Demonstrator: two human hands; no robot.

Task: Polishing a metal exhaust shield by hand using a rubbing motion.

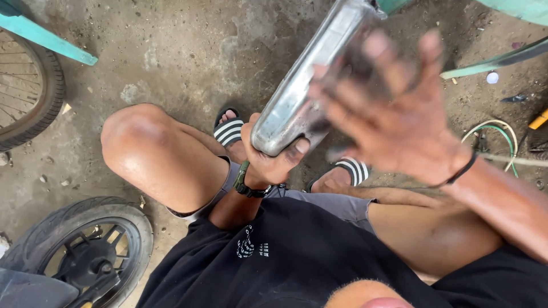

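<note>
Bare, dusty dirt floor (188, 51) underneath it all, stained dark in patches. A motorcycle wheel (85, 251) stands on it lower left, a spoked wheel (28, 97) upper left, and a coiled green-and-white hose (502, 134) lies at right.

Packages, signs, screens: none in view. One printed mark only: a small white emblem (246, 244) with a short block of small white print just to its right, on the chest of the black shirt (297, 256), near, centre of the scene.
</note>
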